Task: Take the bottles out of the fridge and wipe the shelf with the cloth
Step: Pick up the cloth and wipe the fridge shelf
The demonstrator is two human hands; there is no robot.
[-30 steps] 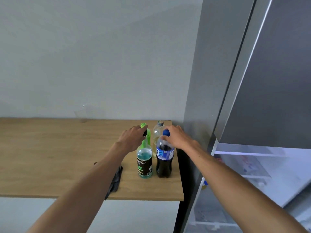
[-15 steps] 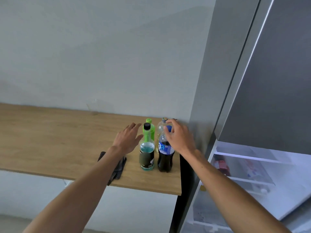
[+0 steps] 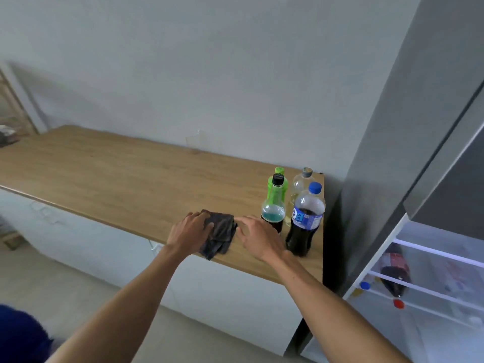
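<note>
My left hand (image 3: 190, 231) rests flat on the dark cloth (image 3: 220, 235), whose long axis runs from 12 to 6 o'clock at the surface (image 3: 117, 176) edge. My right hand (image 3: 258, 235), fingers relaxed, hovers at the cloth's 3 o'clock. Four bottles (image 3: 303, 218) stand upright further along at 3 o'clock.

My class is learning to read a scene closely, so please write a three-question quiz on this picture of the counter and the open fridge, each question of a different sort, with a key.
1. True or false: the left hand rests on the cloth.
2. How many bottles stand on the counter?
3. Which cap tops the cola bottle? A red, B blue, C green.

Key
1. True; the right hand is beside the cloth, fingers spread.
2. Four: the cola bottle, the black-capped bottle, the green bottle and the clear bottle.
3. B.
</note>
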